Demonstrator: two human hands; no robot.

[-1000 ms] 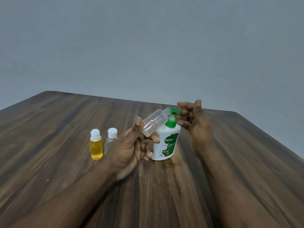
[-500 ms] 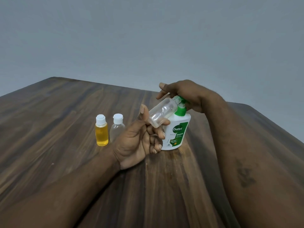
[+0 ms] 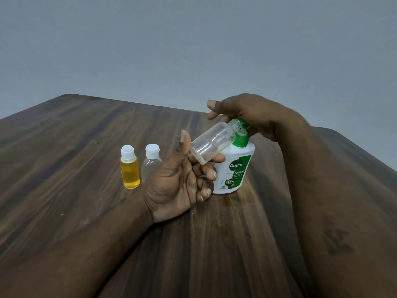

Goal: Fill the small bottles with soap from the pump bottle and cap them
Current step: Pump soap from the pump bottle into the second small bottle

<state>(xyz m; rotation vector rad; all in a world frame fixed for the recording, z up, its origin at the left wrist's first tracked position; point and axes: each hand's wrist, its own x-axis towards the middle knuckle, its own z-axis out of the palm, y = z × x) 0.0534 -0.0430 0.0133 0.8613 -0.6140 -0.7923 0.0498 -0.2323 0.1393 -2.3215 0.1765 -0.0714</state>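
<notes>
Observed left hand (image 3: 178, 183) pinching tilted uncapped small bottle (image 3: 212, 145), mouth at pump bottle (image 3: 236, 166) nozzle; found right hand (image 3: 249, 112) pressing its pump head, fingers seemingly straight.

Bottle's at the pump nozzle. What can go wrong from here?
1. The open bottle is tilted, its narrow mouth at the nozzle of the pump bottle; a slight miss would likely put soap on the table.
2. The left hand pinches it only near the base, so a press by the right hand may knock it loose.
</notes>
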